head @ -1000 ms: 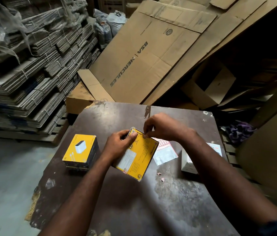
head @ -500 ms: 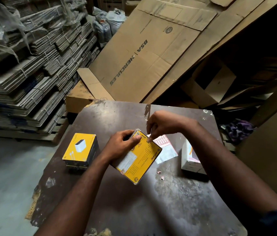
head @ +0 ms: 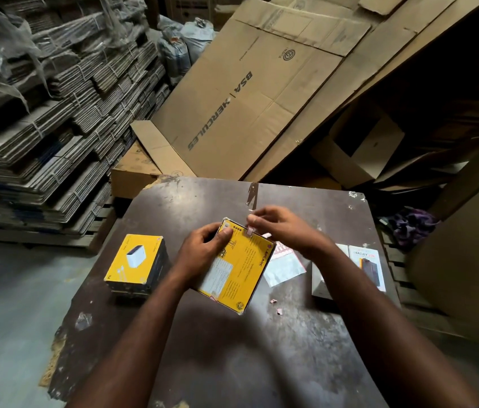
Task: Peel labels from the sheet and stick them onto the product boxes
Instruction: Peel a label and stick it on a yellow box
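I tilt a flat yellow product box (head: 241,266) above the middle of the dark table (head: 232,348). My left hand (head: 203,251) grips its upper left corner, thumb on the printed face. A small pink label (head: 250,231) sits on the box's top edge. My right hand (head: 282,228) hovers at that edge with relaxed fingers, its fingertips right above the label. The label sheet (head: 283,265), white with pink labels, lies on the table just right of the box, partly hidden by it and my right wrist.
A stack of yellow boxes (head: 135,260) stands at the table's left side. A white product box (head: 364,269) lies at the right edge behind my right forearm. Small paper scraps (head: 276,306) dot the table. Flattened cardboard (head: 247,98) leans behind; bundled cartons (head: 41,113) pile up left.
My right hand pinched at the box's top edge before; now its fingers have loosened and the pink label shows on that edge. The box stays in my left hand.
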A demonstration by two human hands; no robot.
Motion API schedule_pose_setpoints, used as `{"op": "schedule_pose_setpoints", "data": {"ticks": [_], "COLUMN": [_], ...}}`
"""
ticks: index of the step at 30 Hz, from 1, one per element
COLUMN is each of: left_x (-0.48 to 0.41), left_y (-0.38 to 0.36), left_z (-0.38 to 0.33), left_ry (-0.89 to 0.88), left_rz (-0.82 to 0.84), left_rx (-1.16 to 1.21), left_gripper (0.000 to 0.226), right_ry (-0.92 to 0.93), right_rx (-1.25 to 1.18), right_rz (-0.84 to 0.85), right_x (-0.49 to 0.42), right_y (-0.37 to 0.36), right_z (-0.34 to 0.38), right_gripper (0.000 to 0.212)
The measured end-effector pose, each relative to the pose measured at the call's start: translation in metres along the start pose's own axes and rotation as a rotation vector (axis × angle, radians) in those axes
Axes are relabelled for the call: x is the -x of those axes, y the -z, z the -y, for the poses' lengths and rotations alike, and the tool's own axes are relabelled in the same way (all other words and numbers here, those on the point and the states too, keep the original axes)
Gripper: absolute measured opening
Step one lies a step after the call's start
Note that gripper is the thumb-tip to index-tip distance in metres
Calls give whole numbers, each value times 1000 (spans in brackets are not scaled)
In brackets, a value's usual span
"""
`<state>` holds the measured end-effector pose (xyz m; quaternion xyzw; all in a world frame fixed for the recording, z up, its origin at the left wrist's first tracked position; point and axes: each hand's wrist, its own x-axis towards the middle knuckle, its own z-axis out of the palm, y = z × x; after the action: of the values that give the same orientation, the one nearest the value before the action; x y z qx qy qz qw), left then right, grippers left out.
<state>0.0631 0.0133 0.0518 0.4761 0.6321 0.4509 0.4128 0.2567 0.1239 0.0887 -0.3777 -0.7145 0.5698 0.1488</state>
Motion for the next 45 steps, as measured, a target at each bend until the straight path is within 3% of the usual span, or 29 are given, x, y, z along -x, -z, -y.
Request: {"op": "schedule_pose_setpoints", "data": {"ticks": [2, 6, 13, 17, 25, 31, 39, 45], "left_x": [-2, -1, 2, 6, 12, 18, 19, 21], "left_y": [-1, -8, -20, -28, -36, -40, -48, -51], "left_z": [1, 0, 0, 0, 0, -5, -5, -6], "left_ry": [-4, -28, -51, -82, -78, -70, -26, -21], "left_rz": [-35, -176, -335, -393, -459, -470, -506, -508], "left_rx": [-23, -61, -29, -71, -68, -70, 24, 28], "left_gripper": [49, 62, 48, 31, 33, 17, 17, 19], "right_ry": [-16, -16, 20, 4, 50, 90, 61, 44], "right_rx": [-148, -360, -581, -608, -523, -485, -457, -463], "right_rz": [35, -188, -382, -500, -601, -625, -427, -448], "right_x": [4, 3, 5, 8, 14, 16, 15, 16], "right_y": [-14, -34, -56, -69, -81, -82, -64, -65], "right_z": [-7, -21, -20, -14, -12, -11, -11, -12], "right_gripper": [47, 48, 34, 32, 32, 31, 35, 29]}}
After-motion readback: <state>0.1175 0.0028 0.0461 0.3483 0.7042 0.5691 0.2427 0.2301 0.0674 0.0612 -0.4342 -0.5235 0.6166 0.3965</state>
